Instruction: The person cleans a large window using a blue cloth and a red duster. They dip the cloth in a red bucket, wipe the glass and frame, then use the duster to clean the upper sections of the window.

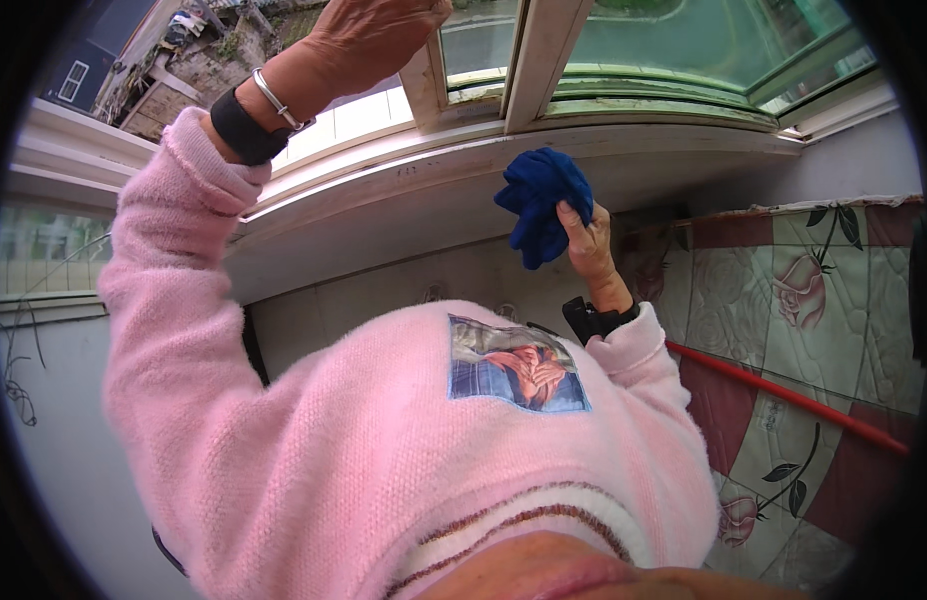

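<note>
My left hand [377,37] is raised at the top of the view, by the upright of a sliding window frame [426,82]; its fingertips run to the picture's edge, and whether they grip the frame cannot be told. A silver bangle and a black band sit at that wrist. Lower and to the right, my right hand [587,240] holds a crumpled blue cloth [547,202] between thumb and fingers, in front of the wall under the window sill [463,161]. The cloth hangs apart from the glass.
A green-tinted window pane [651,52] stands at the upper right. The window at the upper left is open to the outside. A red pole [786,405] crosses a rose-patterned padded cover [808,300] on the right. Loose wires [17,390] hang at the left wall.
</note>
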Demonstrator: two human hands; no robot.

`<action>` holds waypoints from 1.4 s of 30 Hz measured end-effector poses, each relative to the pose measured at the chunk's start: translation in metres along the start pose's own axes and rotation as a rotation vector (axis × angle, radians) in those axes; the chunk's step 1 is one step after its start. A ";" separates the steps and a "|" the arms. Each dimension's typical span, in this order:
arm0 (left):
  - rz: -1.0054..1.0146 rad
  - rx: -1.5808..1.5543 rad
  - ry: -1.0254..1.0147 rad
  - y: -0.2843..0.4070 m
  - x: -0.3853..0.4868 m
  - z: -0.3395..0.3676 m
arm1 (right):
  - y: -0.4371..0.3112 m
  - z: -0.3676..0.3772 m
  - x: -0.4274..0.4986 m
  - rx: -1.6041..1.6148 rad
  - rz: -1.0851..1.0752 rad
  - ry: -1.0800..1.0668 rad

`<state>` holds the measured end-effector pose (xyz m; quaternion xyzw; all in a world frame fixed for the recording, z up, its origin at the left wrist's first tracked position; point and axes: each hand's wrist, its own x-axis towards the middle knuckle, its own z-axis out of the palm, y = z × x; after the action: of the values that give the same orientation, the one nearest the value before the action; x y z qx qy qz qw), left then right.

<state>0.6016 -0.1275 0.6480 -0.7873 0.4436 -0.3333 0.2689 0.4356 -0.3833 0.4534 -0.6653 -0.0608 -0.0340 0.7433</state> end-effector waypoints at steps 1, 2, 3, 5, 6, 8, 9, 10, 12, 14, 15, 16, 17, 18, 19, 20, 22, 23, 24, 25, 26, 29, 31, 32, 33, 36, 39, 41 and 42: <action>-0.006 -0.051 0.040 -0.003 -0.012 0.000 | 0.003 0.002 -0.002 0.004 0.002 -0.014; -0.009 -0.102 0.075 -0.008 -0.027 -0.002 | 0.005 0.002 -0.004 0.018 0.027 -0.044; -0.015 -0.142 0.105 -0.014 -0.041 -0.004 | 0.008 0.005 -0.002 -0.031 -0.017 -0.029; -0.066 -0.082 0.061 -0.019 -0.068 -0.005 | 0.011 0.022 0.008 -0.094 -0.104 -0.024; -0.087 -0.093 0.054 -0.025 -0.084 -0.007 | 0.010 0.034 0.015 -0.077 -0.151 -0.034; -0.112 -0.102 0.065 -0.035 -0.110 -0.009 | 0.000 0.058 0.044 -0.060 -0.238 -0.034; -0.116 -0.072 0.054 -0.039 -0.122 -0.010 | -0.007 0.072 0.064 -0.099 -0.364 -0.040; -0.119 -0.049 0.042 -0.042 -0.133 -0.011 | -0.016 0.089 0.084 -0.138 -0.489 -0.047; -0.093 -0.044 0.144 -0.048 -0.140 -0.003 | -0.029 0.124 0.129 -0.252 -0.722 -0.015; -0.115 -0.079 0.160 -0.052 -0.153 -0.005 | -0.041 0.171 0.165 -0.382 -0.940 0.048; -0.122 -0.098 0.170 -0.053 -0.157 -0.007 | -0.044 0.194 0.176 -0.458 -1.002 0.044; -0.123 -0.104 0.173 -0.055 -0.161 -0.006 | -0.039 0.215 0.177 -0.607 -1.004 0.029; -0.144 -0.108 0.174 -0.055 -0.164 -0.007 | -0.032 0.235 0.175 -0.747 -1.005 0.012; -0.162 -0.115 0.175 -0.055 -0.166 -0.007 | -0.022 0.252 0.170 -0.843 -0.962 0.001; -0.177 -0.123 0.178 -0.055 -0.168 -0.007 | -0.012 0.260 0.167 -0.929 -0.927 -0.005; -0.182 -0.039 0.203 -0.054 -0.169 -0.007 | -0.007 0.257 0.168 -0.971 -0.912 -0.026; -0.220 -0.064 0.238 -0.052 -0.170 -0.005 | 0.003 0.239 0.169 -1.205 -0.845 -0.216; -0.230 -0.082 0.261 -0.051 -0.169 -0.003 | 0.007 0.225 0.167 -1.296 -0.845 -0.286; -0.227 -0.091 0.264 -0.049 -0.168 -0.002 | 0.012 0.217 0.159 -1.413 -0.745 -0.371; -0.232 -0.105 0.273 -0.048 -0.168 -0.001 | 0.010 0.208 0.162 -1.379 -0.763 -0.332; -0.249 -0.110 0.275 -0.048 -0.167 0.000 | 0.006 0.198 0.166 -1.361 -0.761 -0.318; -0.251 -0.120 0.288 -0.044 -0.169 0.000 | 0.003 0.195 0.164 -1.307 -0.714 -0.280; -0.258 -0.099 0.291 -0.045 -0.170 0.001 | 0.010 0.216 0.161 -1.245 -0.749 -0.284; -0.269 -0.079 0.271 -0.045 -0.171 0.002 | 0.016 0.235 0.161 -1.248 -0.768 -0.291; -0.275 -0.062 0.253 -0.045 -0.170 0.003 | 0.022 0.248 0.161 -1.295 -0.777 -0.297; -0.310 -0.104 0.362 -0.043 -0.167 0.011 | 0.027 0.232 0.165 -1.256 -0.773 -0.286; -0.312 -0.127 0.408 -0.040 -0.162 0.015 | 0.021 0.181 0.166 -1.254 -0.781 -0.178; -0.322 -0.129 0.401 -0.038 -0.160 0.015 | 0.013 0.140 0.159 -1.343 -0.668 -0.054; -0.326 -0.136 0.383 -0.037 -0.160 0.013 | 0.008 0.125 0.158 -1.364 -0.615 0.009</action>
<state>0.5696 0.0315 0.6203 -0.7872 0.3751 -0.4846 0.0693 0.5873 -0.2531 0.4804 -0.9314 -0.2064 -0.2732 0.1230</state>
